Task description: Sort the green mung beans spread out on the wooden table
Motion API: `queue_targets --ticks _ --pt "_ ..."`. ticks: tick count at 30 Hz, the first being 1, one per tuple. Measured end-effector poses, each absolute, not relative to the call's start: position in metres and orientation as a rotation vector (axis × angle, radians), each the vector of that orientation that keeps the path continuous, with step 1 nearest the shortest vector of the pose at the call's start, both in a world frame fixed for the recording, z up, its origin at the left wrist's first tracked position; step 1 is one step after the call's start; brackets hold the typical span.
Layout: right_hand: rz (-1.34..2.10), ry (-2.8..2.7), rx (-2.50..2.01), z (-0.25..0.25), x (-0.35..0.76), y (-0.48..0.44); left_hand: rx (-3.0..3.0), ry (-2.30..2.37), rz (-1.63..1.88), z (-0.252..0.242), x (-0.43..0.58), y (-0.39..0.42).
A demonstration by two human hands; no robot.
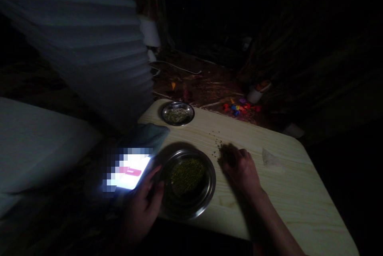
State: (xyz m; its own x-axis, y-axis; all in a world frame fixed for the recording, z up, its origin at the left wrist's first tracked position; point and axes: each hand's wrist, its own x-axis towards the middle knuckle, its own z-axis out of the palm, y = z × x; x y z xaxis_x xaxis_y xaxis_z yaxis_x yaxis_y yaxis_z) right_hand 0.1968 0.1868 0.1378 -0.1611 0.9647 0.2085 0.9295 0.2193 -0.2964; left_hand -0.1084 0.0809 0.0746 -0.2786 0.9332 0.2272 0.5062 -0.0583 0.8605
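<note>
**Several small, dark, loose grains (220,144) in poor light**

We find them scattered at about two o'clock from our wide, round, shiny steel bowl (213,182), which holds a layer of small green grains (188,174). Our right hand (243,168) is just beside the scatter, its fingers curled and bunched downward; in the dark we cannot tell whether they pinch any grains. Our left hand (146,204) is at eight o'clock from the bowl, thumb and fingers spread apart at its rim; firm contact is unclear.

To work well here, we would hold the right fingertips low and close together, bringing the outermost strays inward with short, gentle strokes so none skitter away. A light left-hand steadying of the bowl should help, as should more light than the glowing white screen (134,170) at nine o'clock gives.

Farther out, we see a smaller round steel dish (192,115) just before twelve, a dark grey-green cloth (152,134) towards eleven, and a greyish smudge (271,158) near three on the pale wood-grained table (302,192).
</note>
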Motion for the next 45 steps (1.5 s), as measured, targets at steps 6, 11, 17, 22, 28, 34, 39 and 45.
queue_targets --ticks 6,11,17,22,28,34,39,45 --pt "0.181 -2.069 -1.676 0.143 0.209 0.187 1.518 1.772 1.317 0.077 -0.107 0.082" --pt "0.270 -1.914 -1.655 0.152 0.247 0.180 1.546 1.766 1.322 0.078 -0.106 0.082" --pt "0.446 -1.968 -1.627 0.146 0.260 0.156 1.514 1.785 1.310 0.083 -0.106 0.083" --pt "0.416 -2.064 -1.614 0.141 0.245 0.153 1.567 1.806 1.308 0.085 -0.106 0.083" --pt "0.236 -2.148 -1.612 0.134 0.240 0.165 1.581 1.822 1.339 0.089 -0.105 0.085" --pt "0.181 -2.191 -1.663 0.128 0.240 0.170 1.531 1.828 1.314 0.089 -0.105 0.084" --pt "0.180 -2.191 -1.656 0.126 0.241 0.170 1.548 1.835 1.316 0.086 -0.105 0.083" --pt "0.171 -2.167 -1.647 0.125 0.241 0.172 1.592 1.808 1.326 0.087 -0.105 0.083"
